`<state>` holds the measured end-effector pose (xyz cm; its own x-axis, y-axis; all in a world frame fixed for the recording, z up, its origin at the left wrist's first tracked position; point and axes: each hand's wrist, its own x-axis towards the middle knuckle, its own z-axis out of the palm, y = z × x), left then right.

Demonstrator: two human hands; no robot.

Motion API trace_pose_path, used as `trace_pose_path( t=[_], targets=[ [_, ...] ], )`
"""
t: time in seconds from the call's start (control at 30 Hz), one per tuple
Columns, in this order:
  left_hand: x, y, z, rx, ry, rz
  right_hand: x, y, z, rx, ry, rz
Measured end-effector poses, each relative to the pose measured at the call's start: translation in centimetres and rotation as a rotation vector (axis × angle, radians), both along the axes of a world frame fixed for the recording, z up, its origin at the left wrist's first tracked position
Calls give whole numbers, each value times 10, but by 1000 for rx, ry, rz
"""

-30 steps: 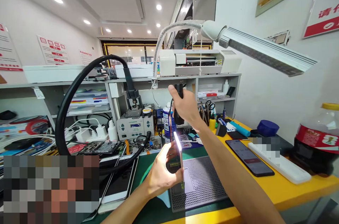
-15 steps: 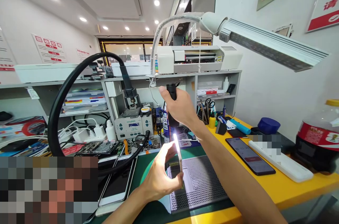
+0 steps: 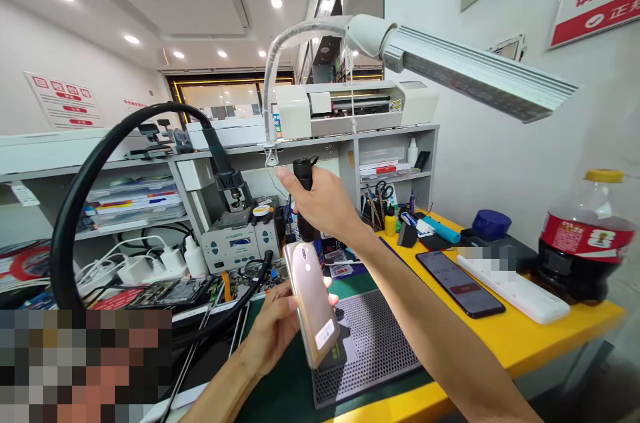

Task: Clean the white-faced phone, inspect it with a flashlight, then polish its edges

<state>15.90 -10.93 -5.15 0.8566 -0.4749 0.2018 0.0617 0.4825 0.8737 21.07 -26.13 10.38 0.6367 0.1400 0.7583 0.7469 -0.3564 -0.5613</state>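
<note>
My left hand (image 3: pixel 277 317) grips a gold smartphone (image 3: pixel 311 299) by its edges, thumb on the near side and fingertips showing at the far edge. The phone is held upright and tilted, its back with a camera strip and a white label turned towards me. Above it, my right hand (image 3: pixel 331 201) is wrapped round a black flashlight (image 3: pixel 303 171), its lower end pointing down at the phone's top. Below the phone lies a grey perforated pad (image 3: pixel 380 343), partly hidden by the phone and my right forearm.
A soldering station (image 3: pixel 240 246) with a thick black hose (image 3: pixel 63 243) stands left. At right on the yellow table (image 3: pixel 525 349) are a black phone (image 3: pixel 460 283), a white power strip (image 3: pixel 515 289) and a cola bottle (image 3: pixel 583 243). A lamp (image 3: pixel 480 69) hangs overhead.
The phone has turned from edge-on to showing its back, and the bright glare on its top edge is gone. My view has shifted a little to the right.
</note>
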Motion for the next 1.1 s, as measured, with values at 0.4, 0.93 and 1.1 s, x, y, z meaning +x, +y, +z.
trace_pose_path(
  t=[0.4, 0.93, 1.1],
  targets=[
    [-2, -5, 25, -110, 304, -89, 5, -23, 9, 40, -17, -90],
    [5, -7, 14, -74, 433, -143, -29, -36, -60, 44, -4, 60],
    [6, -8, 11, -93, 509, -207, -51, -46, -111, 147, -234, 215]
  ],
)
